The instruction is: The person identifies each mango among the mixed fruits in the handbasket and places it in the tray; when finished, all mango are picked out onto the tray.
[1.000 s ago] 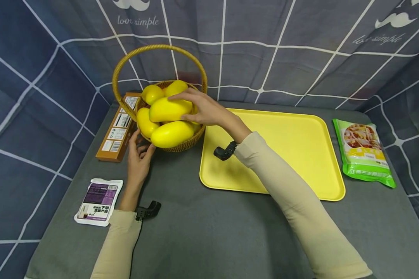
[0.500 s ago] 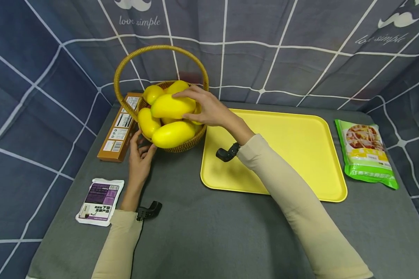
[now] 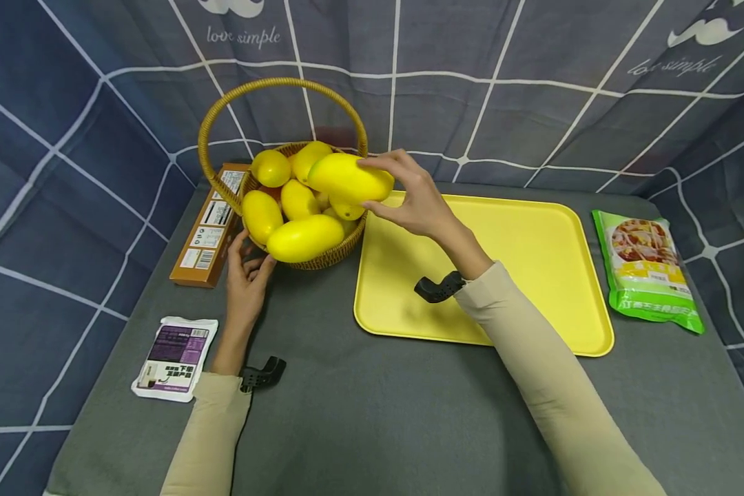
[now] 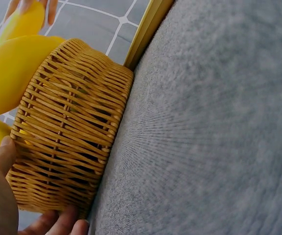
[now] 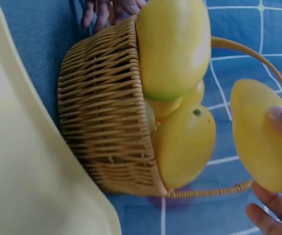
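Note:
My right hand (image 3: 418, 196) grips a yellow mango (image 3: 347, 178) between thumb and fingers, raised above the right side of a wicker basket (image 3: 330, 257). In the right wrist view this held mango (image 5: 258, 134) hangs apart from the rim. Several more yellow fruits fill the basket, among them a long mango (image 3: 305, 239) lying across the front rim. My left hand (image 3: 246, 279) holds the basket's front left side. Seen from the left wrist, its thumb (image 4: 3, 155) lies at the rim and its fingers (image 4: 62, 224) reach round the woven wall.
A yellow tray (image 3: 533, 275) lies right of the basket, below my right forearm. Left of the basket is a brown box (image 3: 206, 238), with a white and purple pouch (image 3: 176, 359) nearer me. A green food packet (image 3: 647, 269) lies far right. The basket's tall handle (image 3: 285, 83) arches up.
The mango in my right hand has risen and moved right, off the pile, uncovering other fruit beneath. My left hand has stayed at the basket.

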Demonstrator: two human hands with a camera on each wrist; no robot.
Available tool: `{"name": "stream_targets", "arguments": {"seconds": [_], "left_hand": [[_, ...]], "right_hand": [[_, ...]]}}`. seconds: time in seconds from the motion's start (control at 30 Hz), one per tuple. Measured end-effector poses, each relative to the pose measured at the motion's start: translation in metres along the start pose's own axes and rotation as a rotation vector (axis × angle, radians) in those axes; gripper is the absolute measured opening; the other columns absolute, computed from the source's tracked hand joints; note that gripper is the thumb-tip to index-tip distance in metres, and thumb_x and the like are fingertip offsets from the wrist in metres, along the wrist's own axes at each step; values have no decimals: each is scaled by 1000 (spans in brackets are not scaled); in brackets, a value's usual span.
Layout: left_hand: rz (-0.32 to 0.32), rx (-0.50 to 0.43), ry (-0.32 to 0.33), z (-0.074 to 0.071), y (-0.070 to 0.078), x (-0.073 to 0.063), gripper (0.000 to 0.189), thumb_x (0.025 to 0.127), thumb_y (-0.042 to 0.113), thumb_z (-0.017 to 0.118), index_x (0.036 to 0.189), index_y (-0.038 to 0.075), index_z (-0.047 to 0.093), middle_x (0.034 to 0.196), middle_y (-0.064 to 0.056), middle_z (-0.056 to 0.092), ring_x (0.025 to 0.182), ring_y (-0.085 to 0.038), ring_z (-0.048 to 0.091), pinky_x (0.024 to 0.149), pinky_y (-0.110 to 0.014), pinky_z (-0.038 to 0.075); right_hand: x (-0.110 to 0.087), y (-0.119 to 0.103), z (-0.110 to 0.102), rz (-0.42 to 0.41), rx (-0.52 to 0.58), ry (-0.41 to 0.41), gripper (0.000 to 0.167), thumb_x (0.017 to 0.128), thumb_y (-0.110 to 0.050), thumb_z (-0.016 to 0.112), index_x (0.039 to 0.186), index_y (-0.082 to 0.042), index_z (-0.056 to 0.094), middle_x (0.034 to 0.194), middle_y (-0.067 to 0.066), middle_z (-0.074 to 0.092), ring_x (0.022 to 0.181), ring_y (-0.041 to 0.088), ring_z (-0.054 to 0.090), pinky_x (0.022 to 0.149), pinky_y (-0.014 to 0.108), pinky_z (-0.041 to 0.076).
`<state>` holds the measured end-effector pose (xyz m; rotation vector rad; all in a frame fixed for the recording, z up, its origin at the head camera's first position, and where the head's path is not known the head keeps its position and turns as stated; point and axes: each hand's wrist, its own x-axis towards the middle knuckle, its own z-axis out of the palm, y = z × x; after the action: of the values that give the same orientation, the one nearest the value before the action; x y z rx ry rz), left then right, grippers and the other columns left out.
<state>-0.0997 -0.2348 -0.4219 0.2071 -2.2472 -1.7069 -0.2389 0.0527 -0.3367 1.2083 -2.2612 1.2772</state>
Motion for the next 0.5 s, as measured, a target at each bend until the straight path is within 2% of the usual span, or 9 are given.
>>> {"name": "stream_targets", "arguments": {"seconds": [0.13,0.27,0.37,0.5], "left_hand": [[-2,-10,-1,1,0,0,63,99,15,58,154,17,27,142,-16,41,101,-11,56,81,-16,43],[-8,-20,4,2,1,0,63,99,15,59,154,18,28,141,-16,41,102,-13,56,81,-15,43],[-17,-24,9,2,1,0,62,99,15,59,153,19,29,141,-16,43,102,-14,56,80,-14,44],[-24,-24,9,3,1,0,62,99,14,59,153,20,29,142,-16,43,101,-13,56,79,-13,45]], "right_hand": [[-22,-1,-11,56,-26,100,54,78,-19,83,129,-13,64,120,10,57,114,21,55,98,34,44],[-46,1,-18,132,-58,166,55,77,-18,84,128,-13,64,119,11,56,111,22,54,90,34,46],[-61,5,-20,189,-81,194,55,77,-18,84,128,-13,64,117,12,56,108,22,52,87,34,45],[-76,12,-16,305,-100,211,56,77,-19,85,128,-13,63,118,13,55,105,22,51,84,34,46]]}}
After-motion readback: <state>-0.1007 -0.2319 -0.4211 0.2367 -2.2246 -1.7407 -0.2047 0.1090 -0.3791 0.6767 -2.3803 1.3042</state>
